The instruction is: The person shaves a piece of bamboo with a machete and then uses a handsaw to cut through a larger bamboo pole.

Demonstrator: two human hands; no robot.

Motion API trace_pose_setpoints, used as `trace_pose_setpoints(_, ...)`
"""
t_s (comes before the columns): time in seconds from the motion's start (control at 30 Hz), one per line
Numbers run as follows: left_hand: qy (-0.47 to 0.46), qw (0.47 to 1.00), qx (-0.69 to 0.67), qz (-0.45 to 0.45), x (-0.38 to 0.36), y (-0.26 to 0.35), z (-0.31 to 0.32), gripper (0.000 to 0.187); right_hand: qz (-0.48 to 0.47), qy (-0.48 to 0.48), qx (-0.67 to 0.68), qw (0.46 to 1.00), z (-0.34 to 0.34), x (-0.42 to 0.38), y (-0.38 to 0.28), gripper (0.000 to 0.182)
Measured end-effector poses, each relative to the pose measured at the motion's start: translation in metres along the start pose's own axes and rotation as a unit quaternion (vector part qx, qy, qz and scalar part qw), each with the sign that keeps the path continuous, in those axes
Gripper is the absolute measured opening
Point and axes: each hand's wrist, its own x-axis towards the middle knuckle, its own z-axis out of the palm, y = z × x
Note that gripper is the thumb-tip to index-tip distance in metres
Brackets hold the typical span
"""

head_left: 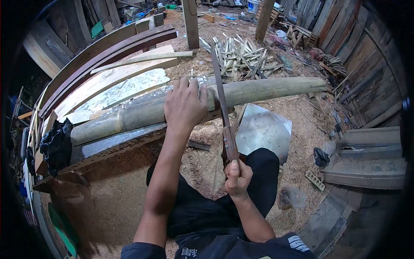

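A thick bamboo pole (144, 113) lies across a wooden bench (116, 144), its right part sticking out beyond the bench end. My left hand (185, 103) grips the pole from above, fingers curled over its far side. Closed around the handle of a handsaw (221, 97) is my right hand (238, 178), low in front of my body. The long, narrow blade points away from me and crosses the pole just right of my left hand. Part of the saw handle is hidden by my fingers.
A black plastic bag (57, 146) sits at the pole's left end. Beyond the bench lie long curved boards (120, 77) and a heap of split sticks (241, 56). A pale metal sheet (265, 129) rests on the shaving-covered ground near my knee. Wooden posts (189, 23) stand ahead.
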Motion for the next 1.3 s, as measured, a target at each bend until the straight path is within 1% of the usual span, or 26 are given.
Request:
trace_pose_setpoints(0.1, 0.020, 1.000, -0.011, 0.015, -0.001, -0.003, 0.003, 0.040, 0.000, -0.004, -0.017, 1.000, 0.000, 0.004, 0.006, 0.047)
trace_pose_setpoints(0.2, -0.002, 1.000, 0.006, 0.014, -0.003, -0.001, -0.004, 0.042, -0.004, -0.013, -0.052, 0.999, -0.001, 0.005, -0.002, 0.048)
trace_pose_setpoints(0.27, -0.049, 0.998, 0.017, 0.041, -0.004, -0.002, -0.011, 0.049, -0.006, -0.001, -0.044, 0.999, 0.001, 0.003, -0.006, 0.048)
trace_pose_setpoints(0.33, -0.041, 0.998, 0.017, 0.051, -0.005, -0.005, -0.011, 0.052, -0.011, 0.011, -0.037, 0.999, 0.001, 0.005, -0.010, 0.047)
trace_pose_setpoints(0.43, -0.029, 0.997, 0.011, 0.064, -0.007, -0.008, -0.007, 0.056, 0.019, -0.003, -0.036, 0.999, 0.001, 0.005, -0.016, 0.047)
trace_pose_setpoints(0.5, -0.021, 0.997, 0.003, 0.068, -0.007, -0.006, -0.007, 0.058, 0.013, 0.000, -0.050, 0.999, 0.002, 0.006, -0.019, 0.052)
trace_pose_setpoints(0.57, -0.043, 0.998, 0.007, 0.046, -0.005, -0.003, -0.011, 0.061, 0.023, -0.002, -0.048, 0.999, -0.006, -0.003, -0.019, 0.052)
trace_pose_setpoints(0.7, -0.050, 0.998, 0.006, 0.039, -0.005, -0.001, -0.012, 0.063, 0.022, -0.005, -0.053, 0.998, -0.009, -0.001, -0.017, 0.050)
trace_pose_setpoints(0.77, -0.041, 0.998, 0.010, 0.039, -0.003, -0.003, -0.007, 0.064, 0.037, -0.008, -0.036, 0.999, -0.007, 0.004, -0.018, 0.049)
trace_pose_setpoints(0.8, -0.043, 0.998, 0.010, 0.039, -0.002, -0.003, -0.008, 0.064, 0.029, -0.004, -0.032, 0.999, -0.005, 0.003, -0.017, 0.049)
trace_pose_setpoints(0.87, -0.085, 0.996, 0.010, 0.019, 0.000, 0.000, -0.014, 0.072, 0.020, -0.001, -0.028, 0.999, -0.006, -0.001, -0.017, 0.049)
trace_pose_setpoints(0.9, -0.084, 0.996, 0.010, 0.020, -0.001, 0.000, -0.013, 0.072, 0.020, -0.002, -0.035, 0.999, -0.008, -0.007, -0.017, 0.049)
trace_pose_setpoints(0.97, -0.051, 0.998, 0.007, 0.031, -0.003, -0.001, -0.010, 0.071, 0.015, -0.005, -0.042, 0.999, -0.009, -0.006, -0.017, 0.049)
trace_pose_setpoints(1.1, -0.081, 0.997, 0.008, 0.016, -0.002, 0.000, -0.010, 0.070, 0.032, -0.005, -0.034, 0.999, -0.008, 0.006, -0.020, 0.050)
trace_pose_setpoints(1.2, -0.058, 0.998, 0.010, 0.023, -0.002, -0.001, -0.009, 0.071, 0.031, -0.010, -0.043, 0.999, -0.006, 0.004, -0.023, 0.050)
trace_pose_setpoints(1.27, -0.043, 0.998, 0.020, 0.032, -0.003, -0.002, -0.009, 0.064, 0.021, -0.006, -0.052, 0.998, -0.006, -0.005, -0.021, 0.051)
trace_pose_setpoints(1.3, -0.039, 0.999, 0.020, 0.031, -0.001, -0.001, -0.010, 0.064, 0.017, -0.007, -0.052, 0.998, -0.006, -0.004, -0.018, 0.051)
